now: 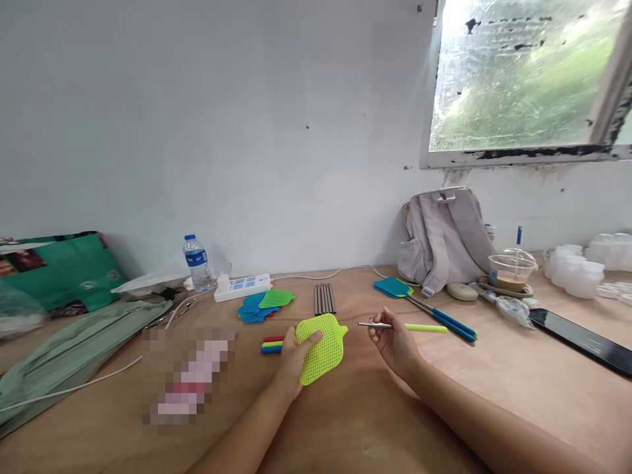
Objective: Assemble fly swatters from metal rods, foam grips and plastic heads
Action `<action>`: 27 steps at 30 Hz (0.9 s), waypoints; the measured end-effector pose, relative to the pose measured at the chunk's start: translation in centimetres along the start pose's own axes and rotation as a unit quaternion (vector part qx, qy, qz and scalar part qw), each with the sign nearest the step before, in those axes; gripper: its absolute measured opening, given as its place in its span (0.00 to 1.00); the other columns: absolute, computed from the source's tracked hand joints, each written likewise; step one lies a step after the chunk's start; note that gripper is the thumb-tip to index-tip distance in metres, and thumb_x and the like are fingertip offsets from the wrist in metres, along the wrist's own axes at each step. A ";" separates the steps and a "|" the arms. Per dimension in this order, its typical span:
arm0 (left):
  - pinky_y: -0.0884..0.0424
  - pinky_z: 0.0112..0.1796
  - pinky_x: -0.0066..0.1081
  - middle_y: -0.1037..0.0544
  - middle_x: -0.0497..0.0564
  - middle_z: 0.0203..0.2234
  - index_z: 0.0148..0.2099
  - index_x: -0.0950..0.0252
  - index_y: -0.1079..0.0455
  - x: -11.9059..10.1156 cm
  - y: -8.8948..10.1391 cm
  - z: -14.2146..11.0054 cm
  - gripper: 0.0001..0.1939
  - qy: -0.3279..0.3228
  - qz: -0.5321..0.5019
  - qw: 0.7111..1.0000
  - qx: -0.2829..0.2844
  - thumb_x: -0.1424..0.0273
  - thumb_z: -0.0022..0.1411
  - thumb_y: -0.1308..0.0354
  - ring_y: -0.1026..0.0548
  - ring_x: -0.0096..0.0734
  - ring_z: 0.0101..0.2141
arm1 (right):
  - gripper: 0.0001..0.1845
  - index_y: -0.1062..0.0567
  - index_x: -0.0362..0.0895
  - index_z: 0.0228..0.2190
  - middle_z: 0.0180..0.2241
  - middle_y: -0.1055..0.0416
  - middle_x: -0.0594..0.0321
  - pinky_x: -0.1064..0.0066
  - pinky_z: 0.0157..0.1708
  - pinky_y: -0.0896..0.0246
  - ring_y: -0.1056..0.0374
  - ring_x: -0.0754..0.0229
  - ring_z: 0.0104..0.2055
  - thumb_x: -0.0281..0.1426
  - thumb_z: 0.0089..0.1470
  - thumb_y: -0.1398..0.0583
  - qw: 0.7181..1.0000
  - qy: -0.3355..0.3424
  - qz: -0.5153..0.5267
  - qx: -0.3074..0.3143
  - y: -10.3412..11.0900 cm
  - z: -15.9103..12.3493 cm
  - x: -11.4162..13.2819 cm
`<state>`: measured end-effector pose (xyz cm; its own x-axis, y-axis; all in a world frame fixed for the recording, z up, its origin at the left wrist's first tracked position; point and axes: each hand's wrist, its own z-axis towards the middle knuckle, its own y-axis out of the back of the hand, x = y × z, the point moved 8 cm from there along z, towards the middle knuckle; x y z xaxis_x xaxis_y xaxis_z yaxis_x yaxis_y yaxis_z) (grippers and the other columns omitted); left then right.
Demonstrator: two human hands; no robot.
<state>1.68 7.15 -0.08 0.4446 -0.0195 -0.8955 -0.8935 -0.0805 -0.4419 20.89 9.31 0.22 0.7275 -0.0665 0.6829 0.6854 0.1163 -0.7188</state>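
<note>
My left hand (295, 359) is closed on a yellow-green fly swatter head (323, 349), its short neck pointing right. My right hand (392, 339) pinches a metal rod with a yellow-green handle (425, 328); the bare rod tip points left toward the neck, with a gap between them. Blue and green swatter heads (264, 304) lie stacked beyond my left hand. Red, yellow and blue handles (271, 345) lie beside it, partly hidden by the hand. Several metal rods (324, 299) lie in a row behind. Swatters with blue heads (392, 287) and long handles rest at the right.
A power strip (243, 288) and water bottle (197, 263) stand at the back left. A backpack (444, 240) leans on the wall, near an iced drink cup (512, 271). White plastic jars (584, 279) and a black phone-like slab (582, 341) are at right. Green cloth (74, 355) lies left.
</note>
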 end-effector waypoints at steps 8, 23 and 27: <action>0.27 0.29 0.34 0.24 0.50 0.30 0.38 0.62 0.41 -0.2 -0.2 0.2 0.27 -0.028 0.043 0.998 0.031 0.68 0.36 0.31 0.24 0.36 0.28 | 0.14 0.31 0.42 0.17 0.19 0.36 0.67 0.76 0.17 0.45 0.40 0.68 0.18 0.37 0.48 0.42 0.995 0.016 -0.060 0.083 -1.5 -0.5 -0.1; 0.27 0.33 0.34 0.25 0.50 0.32 0.40 0.61 0.42 -0.1 0.5 0.5 0.26 -0.047 0.118 0.992 0.015 0.68 0.40 0.33 0.25 0.35 0.32 | 0.13 0.31 0.42 0.18 0.20 0.36 0.65 0.73 0.16 0.43 0.38 0.64 0.19 0.36 0.48 0.43 0.984 0.030 -0.123 0.123 -1.9 -0.7 0.1; 0.29 0.33 0.31 0.26 0.49 0.32 0.41 0.60 0.41 -1.0 1.0 0.2 0.26 -0.088 0.182 0.979 -0.023 0.68 0.40 0.34 0.26 0.34 0.33 | 0.13 0.31 0.42 0.18 0.20 0.36 0.65 0.72 0.16 0.42 0.38 0.64 0.19 0.37 0.48 0.43 0.981 0.031 -0.144 0.125 -1.7 -0.6 0.1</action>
<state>0.34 7.31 0.41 0.0755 0.1167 -0.9903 -0.9851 -0.1455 -0.0922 19.77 8.47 1.44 0.5097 -0.1922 0.8386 0.8400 0.3218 -0.4368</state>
